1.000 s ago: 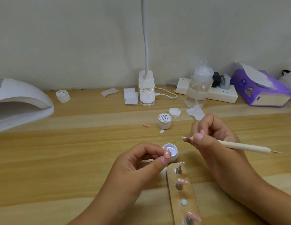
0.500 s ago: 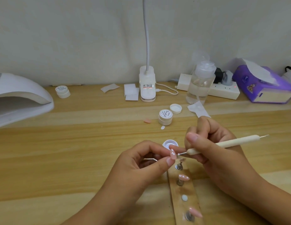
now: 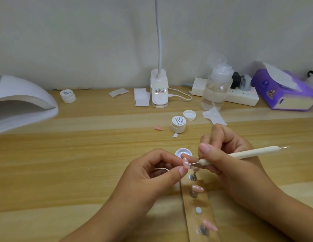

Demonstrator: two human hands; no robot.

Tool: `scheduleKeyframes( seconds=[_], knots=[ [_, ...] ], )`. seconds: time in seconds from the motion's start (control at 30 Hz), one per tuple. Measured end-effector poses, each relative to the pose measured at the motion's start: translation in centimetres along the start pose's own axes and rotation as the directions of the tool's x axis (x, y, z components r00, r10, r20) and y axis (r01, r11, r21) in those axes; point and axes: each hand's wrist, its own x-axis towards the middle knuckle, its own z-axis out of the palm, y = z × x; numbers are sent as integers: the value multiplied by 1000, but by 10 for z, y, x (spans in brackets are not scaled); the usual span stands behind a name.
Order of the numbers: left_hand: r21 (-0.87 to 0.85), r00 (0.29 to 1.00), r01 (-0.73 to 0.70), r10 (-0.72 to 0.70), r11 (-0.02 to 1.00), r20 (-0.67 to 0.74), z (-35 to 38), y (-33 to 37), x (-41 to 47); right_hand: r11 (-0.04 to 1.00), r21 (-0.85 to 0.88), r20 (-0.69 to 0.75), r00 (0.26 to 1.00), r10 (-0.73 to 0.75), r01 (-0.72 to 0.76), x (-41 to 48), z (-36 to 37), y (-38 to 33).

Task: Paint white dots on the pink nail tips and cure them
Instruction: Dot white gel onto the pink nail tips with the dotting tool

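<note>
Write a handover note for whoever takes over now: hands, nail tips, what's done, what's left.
Left hand pinches a pink nail tip. Right hand holds the dotting tool, its point on that tip, which already shows white dots.
Open white paint jar sits just behind the hands; wooden holder in front.
Done: one holder tip has dots.
Left: nearest holder tip looks plain; a loose pink tip lies by the closed jar; cure all in the lamp at far left.

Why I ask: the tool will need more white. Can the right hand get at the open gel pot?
Probably yes. The open gel pot sits just beyond the dotting tool in the right hand; only the left hand pinching the nail tip overlaps its near edge.
</note>
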Motion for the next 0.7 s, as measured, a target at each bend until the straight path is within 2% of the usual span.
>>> scheduleKeyframes(
  seconds=[0.7],
  knots=[
    [-13, 1000, 2, -2, 1000, -1, 0, -1, 0, 1000, 2, 8, 1000, 6, -6, 0, 1, -1]
  ],
)
